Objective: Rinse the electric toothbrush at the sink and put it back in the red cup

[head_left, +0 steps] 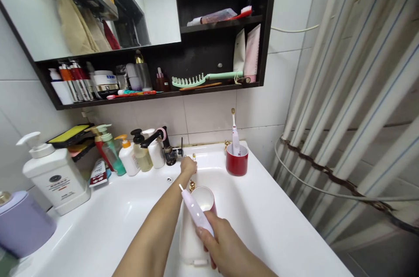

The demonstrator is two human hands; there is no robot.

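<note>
My right hand is wrapped round a pale pink electric toothbrush handle. Its thin metal shaft is bare, with no brush head on it. My left hand reaches to the back ledge of the sink, right of the black faucet. Its fingers are curled in, and what they hold, if anything, is hidden. A small yellowish-tipped piece shows just beyond them. Below the handle, a white-lined cup stands in the basin by a white lidded box, partly covered by my right hand.
A red cup with another electric toothbrush stands on the right rim of the white sink. Pump bottles line the left rim. Above hangs a dark shelf with a green hairbrush. White pipes run at right.
</note>
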